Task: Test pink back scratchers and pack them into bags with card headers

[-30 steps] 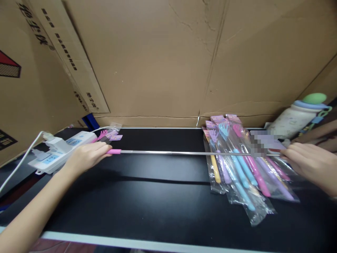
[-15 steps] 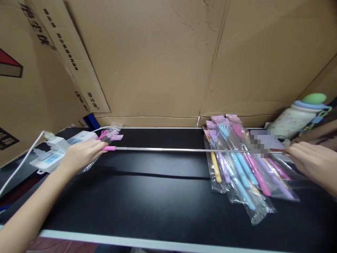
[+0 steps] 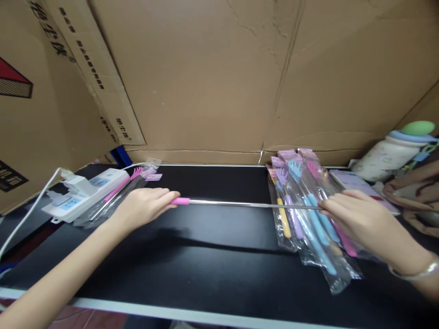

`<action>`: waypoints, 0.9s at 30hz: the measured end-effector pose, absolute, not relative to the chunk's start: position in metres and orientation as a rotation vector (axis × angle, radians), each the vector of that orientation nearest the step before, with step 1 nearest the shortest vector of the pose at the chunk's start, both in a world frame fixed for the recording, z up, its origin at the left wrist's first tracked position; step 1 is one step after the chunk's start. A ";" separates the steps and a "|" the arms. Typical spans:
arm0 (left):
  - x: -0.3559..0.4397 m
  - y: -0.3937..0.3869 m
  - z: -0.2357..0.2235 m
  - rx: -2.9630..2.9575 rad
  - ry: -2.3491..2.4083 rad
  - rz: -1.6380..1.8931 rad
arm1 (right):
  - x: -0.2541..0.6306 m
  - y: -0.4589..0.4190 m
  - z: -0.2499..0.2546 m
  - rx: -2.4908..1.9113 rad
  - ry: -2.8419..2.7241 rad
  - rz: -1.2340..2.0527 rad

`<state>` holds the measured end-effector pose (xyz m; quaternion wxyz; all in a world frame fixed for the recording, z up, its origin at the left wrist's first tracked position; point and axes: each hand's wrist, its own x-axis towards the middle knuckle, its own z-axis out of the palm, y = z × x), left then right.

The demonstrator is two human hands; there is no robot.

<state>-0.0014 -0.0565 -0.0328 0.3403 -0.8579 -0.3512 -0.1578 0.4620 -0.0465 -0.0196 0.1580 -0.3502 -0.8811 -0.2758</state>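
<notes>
A telescopic back scratcher (image 3: 233, 204) stretches level between my two hands above the black table. My left hand (image 3: 146, 204) is closed around its pink handle, part of which sticks out past the fingers. My right hand (image 3: 356, 219) grips the far end of the thin metal rod, so the claw head is hidden in the fingers. Below and beside my right hand lie several back scratchers in clear bags, among them a yellow one (image 3: 283, 219), a purple one (image 3: 294, 217) and a blue one (image 3: 318, 219).
A bagged pink back scratcher (image 3: 118, 188) lies by a white power strip (image 3: 80, 194) with plugs at the left. A phone (image 3: 363, 185), a pale bottle (image 3: 387, 155) and a brown bag (image 3: 411, 192) are at the right. Cardboard walls (image 3: 206, 82) stand behind the table (image 3: 212, 274).
My hands have come closer together, and the rod between them is shorter. My left hand moved right, my right hand moved left over the bagged scratchers.
</notes>
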 end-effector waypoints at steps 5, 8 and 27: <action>0.059 -0.056 -0.028 -2.308 -0.850 -0.421 | 0.400 -0.056 -0.023 -0.870 -2.602 -0.711; 0.085 -0.057 -0.029 -2.325 -0.827 -0.387 | 0.377 -0.056 -0.036 -0.891 -2.596 -0.613; 0.058 -0.053 -0.036 -2.290 -0.944 -0.446 | 0.427 -0.042 -0.021 -0.854 -2.580 -1.009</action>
